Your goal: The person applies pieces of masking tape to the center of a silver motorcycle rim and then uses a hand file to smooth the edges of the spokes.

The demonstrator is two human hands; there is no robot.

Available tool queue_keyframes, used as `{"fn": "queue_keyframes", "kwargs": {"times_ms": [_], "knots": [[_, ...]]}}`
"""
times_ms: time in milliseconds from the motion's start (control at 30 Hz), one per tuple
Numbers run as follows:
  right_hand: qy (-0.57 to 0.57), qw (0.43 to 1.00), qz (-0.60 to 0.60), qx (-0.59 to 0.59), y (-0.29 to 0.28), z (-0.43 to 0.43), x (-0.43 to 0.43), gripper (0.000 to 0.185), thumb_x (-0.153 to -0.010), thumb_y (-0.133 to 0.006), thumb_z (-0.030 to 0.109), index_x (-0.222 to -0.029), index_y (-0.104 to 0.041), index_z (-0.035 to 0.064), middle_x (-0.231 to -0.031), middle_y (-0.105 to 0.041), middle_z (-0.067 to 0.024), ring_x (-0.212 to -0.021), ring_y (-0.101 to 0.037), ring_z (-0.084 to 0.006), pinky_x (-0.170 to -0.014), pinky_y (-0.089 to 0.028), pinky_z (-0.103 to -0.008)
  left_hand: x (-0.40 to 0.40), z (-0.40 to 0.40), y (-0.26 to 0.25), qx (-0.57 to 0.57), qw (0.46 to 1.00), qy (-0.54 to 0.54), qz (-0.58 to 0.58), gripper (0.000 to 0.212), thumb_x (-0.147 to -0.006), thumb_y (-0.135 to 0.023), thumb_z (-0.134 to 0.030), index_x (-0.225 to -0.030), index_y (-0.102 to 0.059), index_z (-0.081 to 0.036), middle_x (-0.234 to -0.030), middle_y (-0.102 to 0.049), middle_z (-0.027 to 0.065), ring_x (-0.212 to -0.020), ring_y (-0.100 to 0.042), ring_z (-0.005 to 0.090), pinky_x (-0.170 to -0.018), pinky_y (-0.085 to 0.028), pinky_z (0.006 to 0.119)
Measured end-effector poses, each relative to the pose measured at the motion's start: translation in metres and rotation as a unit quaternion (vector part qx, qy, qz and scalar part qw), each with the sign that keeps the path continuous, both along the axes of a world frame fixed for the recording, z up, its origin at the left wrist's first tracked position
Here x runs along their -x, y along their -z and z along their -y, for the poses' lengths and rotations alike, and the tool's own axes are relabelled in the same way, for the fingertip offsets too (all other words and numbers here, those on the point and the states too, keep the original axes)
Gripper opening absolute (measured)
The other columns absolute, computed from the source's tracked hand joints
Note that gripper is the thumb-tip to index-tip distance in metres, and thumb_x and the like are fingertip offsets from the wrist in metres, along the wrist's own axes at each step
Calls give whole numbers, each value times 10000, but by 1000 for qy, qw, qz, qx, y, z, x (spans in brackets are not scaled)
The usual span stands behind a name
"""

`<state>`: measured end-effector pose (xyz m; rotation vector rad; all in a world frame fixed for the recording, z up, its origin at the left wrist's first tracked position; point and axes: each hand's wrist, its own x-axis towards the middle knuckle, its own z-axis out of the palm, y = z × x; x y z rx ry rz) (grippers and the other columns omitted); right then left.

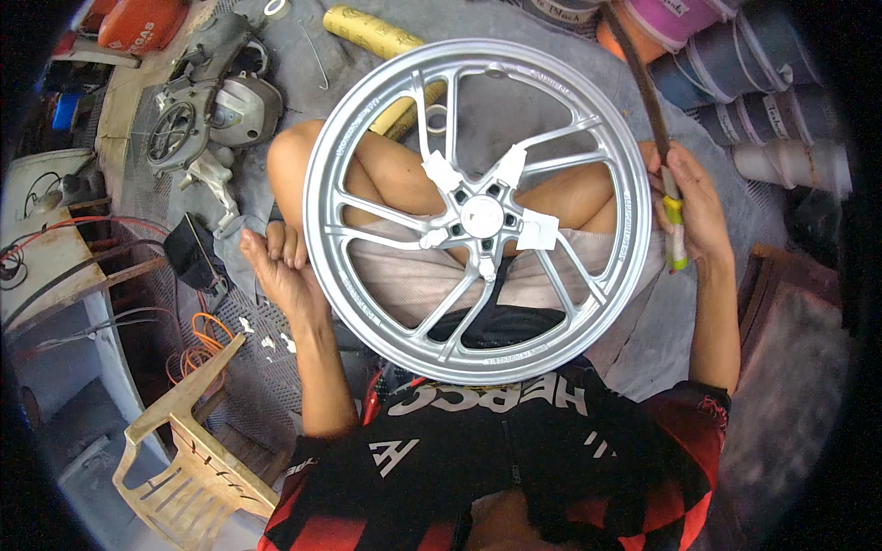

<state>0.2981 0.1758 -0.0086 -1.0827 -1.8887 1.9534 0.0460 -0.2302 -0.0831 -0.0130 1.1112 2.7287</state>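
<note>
A silver motorcycle wheel rim (pixel 482 373) with paired spokes lies across my crossed legs, hub side up. White masking tape pieces (pixel 537 229) cover the spoke roots around its hub (pixel 481 216), some sticking out as flaps, others pressed down small. My left hand (pixel 282 265) is beside the rim's left edge, fingers curled and thumb out; nothing shows in it. At the right edge, my right hand (pixel 696 196) grips a yellow-green and white cutter-like handle (pixel 675 237). A long dark strip (pixel 641 76) runs up from that hand; whether it joins the handle is unclear.
Engine casings (pixel 244 110), a yellow roll (pixel 372 31) and tape rolls (pixel 436 119) lie on the grey floor sheet. Paint buckets (pixel 765 55) stand upper right. A plastic chair (pixel 207 461), orange hose (pixel 200 344) and white scraps (pixel 269 342) are at left.
</note>
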Motion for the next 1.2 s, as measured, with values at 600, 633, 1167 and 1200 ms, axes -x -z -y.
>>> {"fn": "queue_keyframes", "kwargs": {"times_ms": [600,633,1167,1200], "knots": [[-153,987,44,-11,-12,125,-136,343,-1028,-576,320,-1057,-636,-16,-890,-743,-99,-510,-524,-64,-481,-417,-233,163,-181,-20,-122,831,540,61,527,-1050,-494,-484,-687,-368,-124,-671,-334,-7,-584,-273,84,-544,-305,234],[-189,978,64,-64,-13,125,-137,314,-1020,-597,278,-1066,-638,-31,-917,-758,-114,-512,-553,-83,-488,-436,-248,163,-184,-18,-125,827,544,63,527,-1050,-494,-484,-687,-368,-124,-671,-334,-7,-584,-273,84,-544,-305,234],[-213,929,133,-273,-50,164,-91,600,-917,-608,-58,-1495,-457,-3,-810,-465,-138,-701,-507,-259,-654,-464,-353,125,-138,-29,389,797,440,-141,259,-1019,-623,-290,-968,-666,-39,-839,-648,-24,-746,-558,38,-681,-437,191],[-169,934,156,-275,-48,171,-94,577,-938,-589,-41,-1497,-449,-12,-820,-486,-136,-718,-522,-247,-667,-466,-351,124,-136,-27,387,798,440,-141,244,-1020,-622,-280,-960,-663,-47,-830,-645,-28,-737,-556,33,-673,-434,189]]}}
